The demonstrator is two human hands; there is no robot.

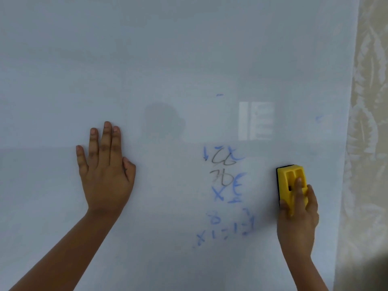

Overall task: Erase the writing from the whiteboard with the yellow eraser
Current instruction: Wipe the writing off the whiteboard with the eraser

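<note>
The whiteboard (168,59) fills nearly the whole view. Smeared blue and grey writing (225,185) stands in a column at lower centre, with tiny blue marks higher up at the right. My right hand (298,215) grips the yellow eraser (290,181), whose black pad is pressed against the board just right of the writing. One finger lies along the eraser's top. My left hand (105,164) rests flat on the board at the left, fingers together and pointing up, holding nothing.
A pale patterned curtain or wallpaper (369,143) borders the board's right edge. A window reflection (256,120) shows on the board above the writing, and a dim shadow (163,120) beside it.
</note>
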